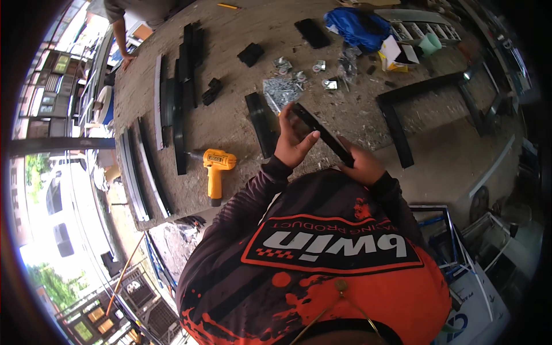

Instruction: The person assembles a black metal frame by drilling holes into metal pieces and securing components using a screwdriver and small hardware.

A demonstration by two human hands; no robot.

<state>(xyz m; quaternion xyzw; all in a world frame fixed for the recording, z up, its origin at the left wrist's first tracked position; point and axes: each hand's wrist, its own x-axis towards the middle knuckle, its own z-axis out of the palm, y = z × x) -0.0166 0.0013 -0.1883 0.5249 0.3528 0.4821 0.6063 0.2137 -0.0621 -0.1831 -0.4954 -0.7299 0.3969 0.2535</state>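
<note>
Close to my body, a short black metal profile [323,133] slants between my two hands. My left hand [294,141] is closed around its far end, the thumb lying against its side. At its near end my right hand [364,164] grips it, with part of the fingers hidden. Another black profile piece [260,123] lies on the table just left of my left hand. Beyond that hand sits a clear plastic bag of small screws [283,92]. A yellow cordless drill [217,172] rests on its side further left.
Long black and silver profiles [184,98] lie along the worktable's [224,123] left side. An angular black frame [397,129] is at the right. At the back are a blue plastic bag [357,27], a yellow-white box [397,56] and a green cup [429,43]. A co-worker's hand [127,60] touches the far left edge.
</note>
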